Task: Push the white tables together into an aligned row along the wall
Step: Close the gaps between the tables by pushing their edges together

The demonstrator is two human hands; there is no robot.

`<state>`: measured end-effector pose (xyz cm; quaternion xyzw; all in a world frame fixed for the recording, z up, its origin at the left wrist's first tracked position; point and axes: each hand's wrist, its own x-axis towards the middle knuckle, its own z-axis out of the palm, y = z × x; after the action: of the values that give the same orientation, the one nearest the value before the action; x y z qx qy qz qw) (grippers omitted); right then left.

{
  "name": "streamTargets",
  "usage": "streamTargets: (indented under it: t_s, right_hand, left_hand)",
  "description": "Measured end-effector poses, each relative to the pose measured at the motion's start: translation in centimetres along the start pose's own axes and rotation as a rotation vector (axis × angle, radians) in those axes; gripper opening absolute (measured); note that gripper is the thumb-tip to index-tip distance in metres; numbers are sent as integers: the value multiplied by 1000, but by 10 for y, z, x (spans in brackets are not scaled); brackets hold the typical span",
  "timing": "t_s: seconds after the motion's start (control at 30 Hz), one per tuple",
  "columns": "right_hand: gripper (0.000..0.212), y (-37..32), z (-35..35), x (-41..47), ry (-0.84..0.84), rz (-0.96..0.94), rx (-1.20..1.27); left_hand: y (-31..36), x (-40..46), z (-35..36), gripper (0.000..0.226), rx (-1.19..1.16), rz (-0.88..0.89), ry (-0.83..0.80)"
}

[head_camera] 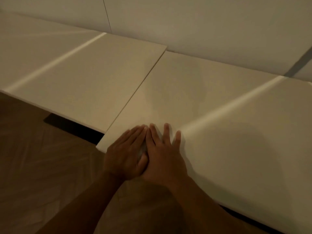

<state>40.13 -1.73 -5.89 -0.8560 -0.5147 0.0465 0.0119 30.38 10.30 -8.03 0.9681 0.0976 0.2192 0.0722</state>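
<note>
Two white tables stand side by side against the pale wall [202, 22]. The left table [81, 78] and the right table [228, 107] meet along a thin seam. The right table's front edge sticks out nearer to me than the left one's, and its back edge sits a little off the wall. My left hand [125, 154] lies flat on the right table's near left corner, fingers together. My right hand [164, 154] lies flat beside it, touching it, fingers spread. Neither hand holds anything.
Brown floor [42, 174] fills the lower left. A dark shadow or base [67, 124] shows under the left table's front edge. A dark grey strip [298, 63] runs down the wall at the far right.
</note>
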Motion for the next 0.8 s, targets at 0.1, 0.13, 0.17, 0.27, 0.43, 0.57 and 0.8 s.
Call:
streamTargets:
  t_s: [0.1,0.13,0.17,0.27,0.43,0.57,0.8]
  right_hand:
    - [111,3,2,-2,16,-25,32]
    - [111,6,3,-5,25,-48,57]
    - [111,11,5,-9,41,-71,94]
    - [106,37,7,-34,110,-94,198]
    - [96,94,8,-101,164,32,185]
    - [99,126,7,-147,168,136,110]
    - [97,187,9,-220,169,304,-27]
  left_hand:
    - [5,0,-2,64,-7,-59,-64]
    - [9,0,-3,67,5,-92,-113]
    - [15,0,-3,72,26,-123,-165]
    - [42,0,1,83,126,-144,-336]
    - [105,9,15,82,139,41,-435]
    - [113,16,16,94,131,148,-501]
    - [159,40,26,105,134,288,-409]
